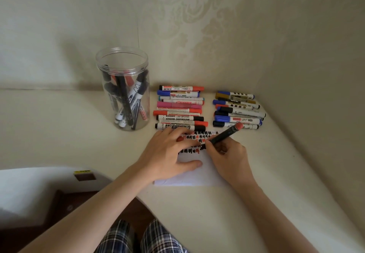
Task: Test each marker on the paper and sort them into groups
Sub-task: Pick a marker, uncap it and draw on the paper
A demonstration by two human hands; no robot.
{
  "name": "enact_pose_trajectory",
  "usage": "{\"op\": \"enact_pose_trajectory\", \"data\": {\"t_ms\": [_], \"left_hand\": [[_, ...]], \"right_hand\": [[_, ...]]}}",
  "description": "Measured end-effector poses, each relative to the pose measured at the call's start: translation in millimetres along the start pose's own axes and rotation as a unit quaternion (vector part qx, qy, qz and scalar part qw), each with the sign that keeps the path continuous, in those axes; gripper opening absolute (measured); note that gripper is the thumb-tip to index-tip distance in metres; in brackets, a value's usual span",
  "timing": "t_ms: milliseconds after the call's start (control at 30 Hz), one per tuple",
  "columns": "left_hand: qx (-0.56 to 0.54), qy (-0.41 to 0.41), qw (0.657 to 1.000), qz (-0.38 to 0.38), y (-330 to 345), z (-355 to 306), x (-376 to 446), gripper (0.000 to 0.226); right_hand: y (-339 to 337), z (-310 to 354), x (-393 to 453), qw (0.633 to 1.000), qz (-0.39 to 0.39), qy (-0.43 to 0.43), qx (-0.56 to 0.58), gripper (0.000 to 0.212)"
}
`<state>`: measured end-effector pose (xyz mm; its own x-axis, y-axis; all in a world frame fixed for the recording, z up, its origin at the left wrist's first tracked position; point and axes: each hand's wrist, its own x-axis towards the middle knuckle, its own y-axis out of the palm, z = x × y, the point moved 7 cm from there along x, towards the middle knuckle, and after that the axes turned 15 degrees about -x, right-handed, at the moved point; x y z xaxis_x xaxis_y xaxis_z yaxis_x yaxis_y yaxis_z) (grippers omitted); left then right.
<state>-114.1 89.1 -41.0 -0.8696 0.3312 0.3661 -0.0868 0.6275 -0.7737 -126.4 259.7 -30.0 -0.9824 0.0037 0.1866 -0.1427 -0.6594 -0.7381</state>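
Fingers of right hand (227, 154) clamp one dark marker (225, 133) writing on white paper sheet (197, 175); left hand (167, 154) presses flat, fingers apart, beside two marker groups

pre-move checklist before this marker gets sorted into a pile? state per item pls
1. Marker secure in right hand grip: ok.
2. Tip on paper: ok; it meets the rows of marks.
3. Left hand pinning the sheet flat: ok.
4. Fresh stroke legible: cannot tell, fingers hide it.
5. Cap to hand: a red piece under the left fingers may be it; cannot tell.
6. Both piles, left pile and right pile, in reach; jar holds more untested: ok.
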Motion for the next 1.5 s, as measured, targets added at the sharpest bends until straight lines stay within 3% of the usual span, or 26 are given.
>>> {"op": "enact_pose_trajectory", "data": {"t_ms": [1100, 1267, 1333, 1400, 1500], "left_hand": [[-0.01, 0.017, 1.0, -0.007, -1.2, -1.3, -0.9, 0.058], [-0.06, -0.007, 0.998, 0.01, -2.6, 1.0, -1.3, 0.078], [-0.148, -0.042, 0.988, 0.019, -3.7, 7.1, -2.2, 0.069], [-0.249, -0.087, 0.964, 0.024, -6.0, 12.6, -3.4, 0.045], [-0.266, -0.081, 0.961, -0.004, -13.5, 16.4, -4.2, 0.027]], "right_hand": [[0.4, 0.0, -0.7, 1.0, 0.003, -0.005, -0.004, 0.006], [-4.8, -5.6, 2.7, 0.997, -0.015, 0.054, 0.059, 0.009], [-5.6, -3.9, 2.6, 0.995, -0.009, 0.069, 0.075, 0.01], [-5.9, -1.5, 1.4, 0.994, -0.001, 0.075, 0.081, 0.008], [-6.3, -0.5, -0.4, 0.992, 0.003, 0.089, 0.089, 0.004]]}}
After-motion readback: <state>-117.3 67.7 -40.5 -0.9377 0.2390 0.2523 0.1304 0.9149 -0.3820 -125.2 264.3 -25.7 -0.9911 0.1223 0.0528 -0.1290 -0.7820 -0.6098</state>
